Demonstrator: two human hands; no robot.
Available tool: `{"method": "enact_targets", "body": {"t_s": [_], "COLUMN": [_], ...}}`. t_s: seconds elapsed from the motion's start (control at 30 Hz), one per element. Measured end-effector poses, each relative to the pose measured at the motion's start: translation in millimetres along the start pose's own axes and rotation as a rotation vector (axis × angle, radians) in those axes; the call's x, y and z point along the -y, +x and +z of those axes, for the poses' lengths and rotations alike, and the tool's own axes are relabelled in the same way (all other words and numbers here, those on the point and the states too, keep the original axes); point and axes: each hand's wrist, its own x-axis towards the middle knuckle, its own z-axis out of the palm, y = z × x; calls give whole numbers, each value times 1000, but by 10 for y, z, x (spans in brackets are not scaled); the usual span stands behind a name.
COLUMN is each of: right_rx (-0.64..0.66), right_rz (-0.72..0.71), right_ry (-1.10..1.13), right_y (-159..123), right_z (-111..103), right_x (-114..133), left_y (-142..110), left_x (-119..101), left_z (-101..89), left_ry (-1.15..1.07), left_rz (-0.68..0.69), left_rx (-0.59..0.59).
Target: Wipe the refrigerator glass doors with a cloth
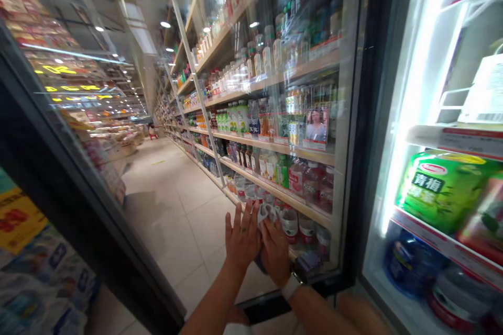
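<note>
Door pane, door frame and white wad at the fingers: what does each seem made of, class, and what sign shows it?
Door pane: likely clear, glossy glass; shelves show through and reflections streak it.
Door frame: dark, smooth metal or plastic; its even surface leaves that open.
White wad: perhaps matte cloth or paper; it looks soft and crumpled.

Left forearm (214, 301) and right forearm (324, 306) are rising from below, slanting inward toward each other. Left hand (242, 241) is showing its back, fingers (237, 218) pointing up, spreading slightly, little finger standing farthest out. Right hand (276, 251) is pressing close beside it, inner edges meeting, fingers leaning up and leftward, staying closer together. Right wrist (286, 278) is bending slightly. Thumbs are hiding from view.
</note>
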Motion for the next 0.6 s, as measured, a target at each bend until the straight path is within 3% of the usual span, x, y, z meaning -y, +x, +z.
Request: {"method": "enact_targets", "body": {"t_s": [0.1,0.2,0.43,0.6], "right_rx": [56,98,-103,-162], "right_rz": [-64,-68,249,431], "right_ry": [-13,-46,-164,-164], "right_y": [47,157,334,387], "right_z": [-53,-203,-612,-593], "right_x": [-89,-335,-1062,-1082], "left_y": [-2,7,54,80], "left_x": [4,-2,-20,20], "left_z": [-4,-11,-16,-122], "left_ry": [-8,5,-4,-72], "left_rz": [-1,-2,0,13], "left_rx": [9,5,-9,56]}}
